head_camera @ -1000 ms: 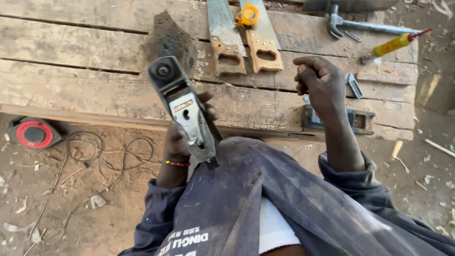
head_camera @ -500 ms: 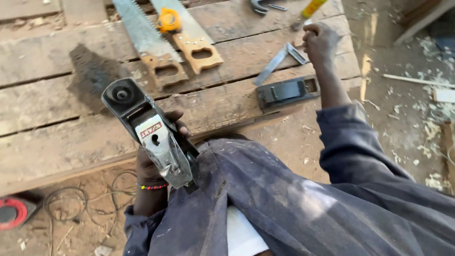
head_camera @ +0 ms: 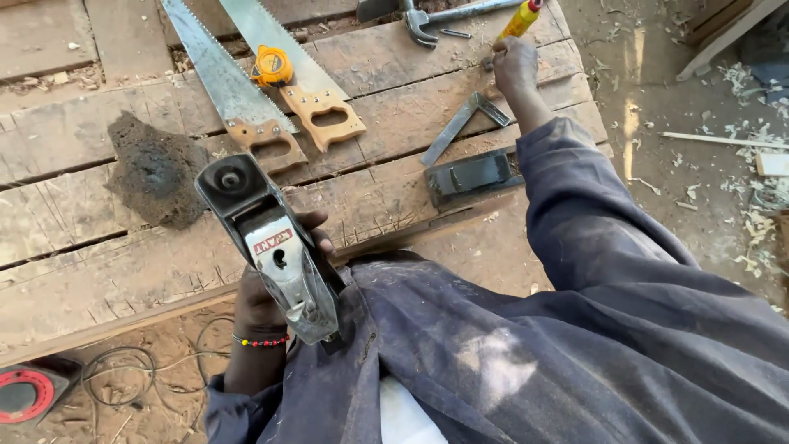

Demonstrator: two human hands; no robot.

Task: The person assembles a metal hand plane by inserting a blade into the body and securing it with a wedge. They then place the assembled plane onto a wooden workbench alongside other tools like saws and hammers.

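Observation:
My left hand grips a metal hand plane from below, holding it tilted against my thigh in dark blue work trousers. The plane's round front knob points up towards the wooden bench. My right hand reaches out to the far right of the bench, its curled fingers at the shaft end of a yellow-handled screwdriver. Whether it grips the screwdriver is unclear. A steel try square and a dark metal block lie just below that arm.
Two handsaws lie side by side at the back of the bench, with a yellow tape measure on top. A claw hammer sits at the top edge. A dark lump sticks to the planks. A red power tool and cable lie on the ground.
The view has swung right. My right hand has stretched further out across the bench to the screwdriver. My left hand keeps the plane against my thigh.

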